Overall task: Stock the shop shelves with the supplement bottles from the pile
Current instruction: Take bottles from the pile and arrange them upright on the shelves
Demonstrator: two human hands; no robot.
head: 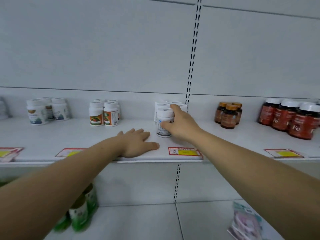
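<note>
A white supplement bottle (163, 122) stands on the white shelf (69, 135), at the front of a small group of like white bottles (161, 105). My right hand (181, 123) grips this front bottle from the right side, thumb on its label and fingers over the cap. My left hand (136, 142) lies flat on the shelf just left of the bottle, fingers straight, holding nothing. The pile of bottles is out of view.
Along the same shelf stand white bottles (46, 109), orange-label bottles (103, 112), amber bottles (228, 114) and red "Fe" bottles (292, 117). Red-yellow price tags (185, 151) line the front edge. On the lower shelf are green bottles (81, 210) and a packet (245, 222).
</note>
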